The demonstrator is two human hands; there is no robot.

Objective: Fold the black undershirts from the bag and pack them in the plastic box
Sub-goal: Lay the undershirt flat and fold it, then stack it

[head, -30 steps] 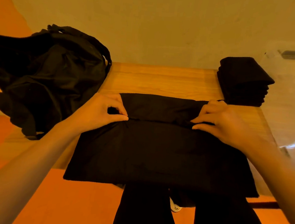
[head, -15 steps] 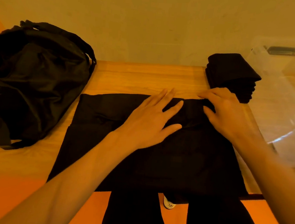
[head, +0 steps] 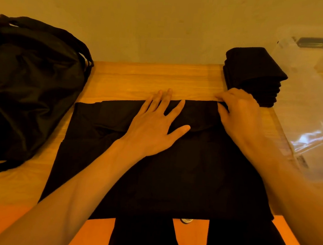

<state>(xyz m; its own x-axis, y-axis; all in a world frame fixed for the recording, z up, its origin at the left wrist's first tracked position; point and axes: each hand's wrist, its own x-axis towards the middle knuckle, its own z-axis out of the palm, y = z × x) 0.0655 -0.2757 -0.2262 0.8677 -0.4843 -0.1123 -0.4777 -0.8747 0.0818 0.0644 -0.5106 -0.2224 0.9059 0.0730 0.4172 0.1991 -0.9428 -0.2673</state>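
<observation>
A black undershirt (head: 172, 171) lies spread flat across the wooden table (head: 150, 79), its near edge hanging over the front. My left hand (head: 154, 125) presses flat on its upper middle, fingers straight and spread. My right hand (head: 238, 116) pinches the shirt's far right corner between thumb and fingers. A stack of folded black undershirts (head: 253, 73) sits at the table's far right corner, just behind my right hand. The black bag (head: 28, 84) slumps at the left. The clear plastic box (head: 313, 99) stands to the right of the table.
A plain wall runs close behind the table. The orange floor shows beyond the table's front edge, where dark trouser legs (head: 244, 243) stand. Bare wood lies between the bag and the stack.
My left hand let go of the fold and now presses flat on the shirt's middle. My right hand slid to the far right corner. The shirt lies flatter and wider.
</observation>
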